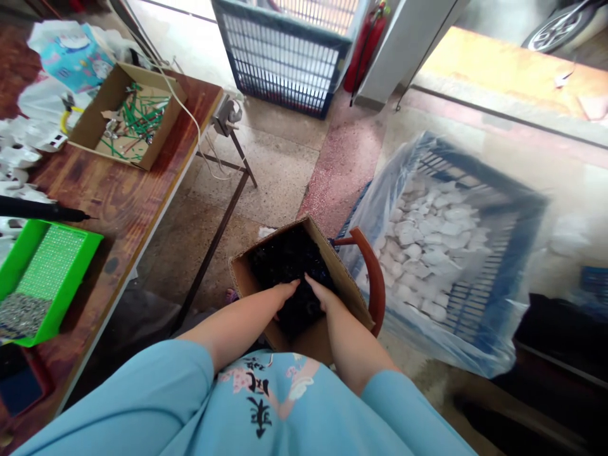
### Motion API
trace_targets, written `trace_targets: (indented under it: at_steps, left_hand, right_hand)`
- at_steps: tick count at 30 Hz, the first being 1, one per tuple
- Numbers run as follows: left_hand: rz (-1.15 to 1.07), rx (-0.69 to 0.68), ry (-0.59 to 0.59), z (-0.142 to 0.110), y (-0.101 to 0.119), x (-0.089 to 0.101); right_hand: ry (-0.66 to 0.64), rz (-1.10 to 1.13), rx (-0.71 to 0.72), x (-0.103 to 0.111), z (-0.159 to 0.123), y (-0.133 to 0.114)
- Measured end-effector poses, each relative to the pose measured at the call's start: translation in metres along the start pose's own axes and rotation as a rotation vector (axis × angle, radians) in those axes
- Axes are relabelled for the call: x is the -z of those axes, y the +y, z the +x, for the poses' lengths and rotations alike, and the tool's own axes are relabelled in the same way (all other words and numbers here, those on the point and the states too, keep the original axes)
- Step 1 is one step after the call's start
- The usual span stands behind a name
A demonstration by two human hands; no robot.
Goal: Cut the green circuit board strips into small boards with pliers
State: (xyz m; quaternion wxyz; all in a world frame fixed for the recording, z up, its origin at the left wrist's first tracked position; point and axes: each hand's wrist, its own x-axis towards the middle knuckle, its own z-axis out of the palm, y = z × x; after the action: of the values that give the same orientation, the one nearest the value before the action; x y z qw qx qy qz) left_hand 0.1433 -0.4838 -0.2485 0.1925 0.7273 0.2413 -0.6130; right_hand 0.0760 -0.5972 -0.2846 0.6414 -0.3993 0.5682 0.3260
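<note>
Both of my hands reach down into a cardboard box (346, 272) filled with small shiny black parts (285, 253), too dark to tell their kind. My left hand (286, 292) is on the left side of the pile, its thumb stretched towards the middle. Close beside it, my right hand (317, 291) also touches the black parts with its thumb extended. The other fingers of both hands are mostly sunk among the parts or hidden, so their grip does not show. A curved wooden armrest (373, 278) runs along the box's right side.
On the wooden table (156, 158) at left are a cardboard tray (152, 155) of green-handled pieces, a bright green bin (71, 278) of small metal parts and a black pen-shaped tool (42, 209). Right stands a plastic-lined blue crate (513, 240) with white pieces. A fire extinguisher (365, 47) stands behind.
</note>
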Motion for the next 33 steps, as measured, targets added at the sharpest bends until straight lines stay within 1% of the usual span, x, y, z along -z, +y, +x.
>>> trace_targets:
  at_steps: [2, 3, 4, 7, 8, 12, 14, 17, 20, 23, 25, 27, 31, 33]
  left_hand:
    - [-0.067, 0.105, -0.109, 0.0, -0.001, 0.002]
    - [-0.103, 0.129, -0.144, 0.0, -0.002, 0.004]
    - [-0.138, 0.128, -0.159, 0.0, -0.002, 0.005]
    - [-0.232, 0.09, -0.155, 0.002, -0.002, 0.008]
    - [-0.256, 0.08, -0.16, 0.002, -0.001, 0.008]
    - [-0.333, 0.041, -0.214, -0.002, 0.0, 0.007]
    - [-0.367, 0.011, -0.206, -0.006, 0.002, 0.006]
    - [-0.4, -0.028, -0.151, -0.014, 0.005, 0.007]
    - [-0.39, -0.062, -0.069, -0.021, 0.007, 0.008]
    - [-0.357, -0.165, 0.013, -0.028, 0.009, 0.009]
    - [-0.36, -0.245, 0.053, -0.033, 0.01, 0.011]
    - [-0.349, -0.319, 0.096, -0.04, 0.009, 0.013]
    - [-0.164, -0.473, 0.252, -0.059, 0.005, 0.017]
    - [-0.106, -0.522, 0.303, -0.071, 0.004, 0.018]
  right_hand:
    - [-0.014, 0.011, -0.06, 0.001, -0.002, -0.001]
    - [-0.035, 0.025, -0.087, 0.0, -0.002, -0.001]
    - [-0.066, 0.043, -0.114, 0.0, -0.003, -0.001]
    - [-0.182, 0.103, -0.222, -0.002, -0.007, -0.002]
    - [-0.199, 0.117, -0.249, -0.003, -0.007, -0.003]
    - [-0.183, 0.146, -0.272, -0.006, -0.013, -0.004]
    - [-0.218, 0.185, -0.284, -0.009, -0.016, -0.004]
    - [-0.288, 0.249, -0.301, -0.016, -0.021, -0.006]
    - [-0.305, 0.26, -0.289, -0.024, -0.025, -0.01]
    - [-0.347, 0.296, -0.252, -0.03, -0.033, -0.015]
    - [-0.364, 0.345, -0.198, -0.034, -0.04, -0.018]
    - [-0.376, 0.406, -0.115, -0.039, -0.051, -0.019]
    - [-0.41, 0.532, 0.063, -0.049, -0.075, -0.019]
    - [-0.395, 0.569, 0.14, -0.051, -0.089, -0.019]
